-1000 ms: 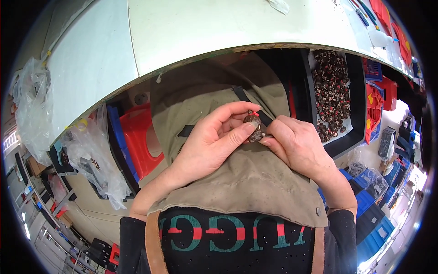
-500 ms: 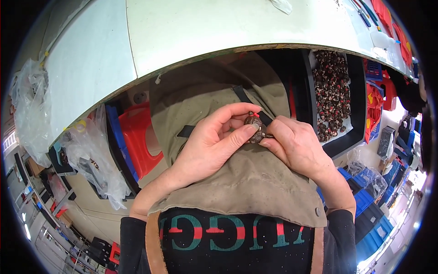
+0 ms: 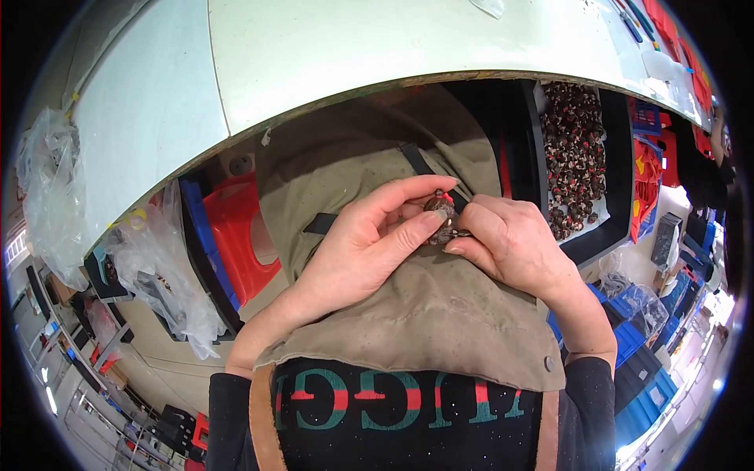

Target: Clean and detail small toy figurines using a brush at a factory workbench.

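A small dark-brown figurine-like piece with a red patch and pale spots is pinched between the thumb and fingers of my left hand, above my lap. My right hand is closed right beside it, thumb against curled fingers at the piece's lower right side. A thin dark bit shows at that thumb tip; whether it is a tool or part of the piece I cannot make out. Beneath both hands spreads an olive-brown apron.
A white worktable curves across the top. To the right, a black drawer holds many similar brown pieces. A red stool and plastic bags lie left. Blue crates stand at lower right; pliers-like tools rest on the table.
Both hands stay nearly in place over the lap. The brown piece has turned slightly between the left fingers, and the view has shifted a little.
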Tool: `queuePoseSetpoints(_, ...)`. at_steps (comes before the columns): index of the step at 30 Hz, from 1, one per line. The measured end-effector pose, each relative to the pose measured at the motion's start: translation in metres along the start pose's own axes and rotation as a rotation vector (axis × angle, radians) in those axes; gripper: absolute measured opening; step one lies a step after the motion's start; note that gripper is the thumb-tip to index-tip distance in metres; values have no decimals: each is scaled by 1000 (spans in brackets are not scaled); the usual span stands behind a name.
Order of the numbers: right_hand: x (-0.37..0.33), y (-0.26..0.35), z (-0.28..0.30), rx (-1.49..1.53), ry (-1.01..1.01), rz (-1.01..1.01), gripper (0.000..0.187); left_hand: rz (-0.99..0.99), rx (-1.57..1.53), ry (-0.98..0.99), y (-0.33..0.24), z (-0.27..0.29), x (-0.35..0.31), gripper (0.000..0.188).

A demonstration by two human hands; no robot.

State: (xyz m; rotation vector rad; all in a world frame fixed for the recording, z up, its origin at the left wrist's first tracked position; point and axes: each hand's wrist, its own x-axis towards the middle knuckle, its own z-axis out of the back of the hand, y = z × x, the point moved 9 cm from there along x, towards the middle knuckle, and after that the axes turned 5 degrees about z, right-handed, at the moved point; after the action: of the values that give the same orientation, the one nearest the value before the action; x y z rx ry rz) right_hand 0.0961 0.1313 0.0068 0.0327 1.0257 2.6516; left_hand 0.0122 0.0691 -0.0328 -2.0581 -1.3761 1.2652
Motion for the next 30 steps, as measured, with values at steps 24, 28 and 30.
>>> queuePoseSetpoints(24,-3,-2,-2,-46,-2,12,30,-34,102,-5,0,-2,3,34)
queuePoseSetpoints(28,-4,-3,-3,-38,-10,40,30,-74,127,-3,-2,-2,3,34)
queuePoseSetpoints(30,-4,-4,-2,-35,-14,24,31,-93,144,6,-3,-2,4,34)
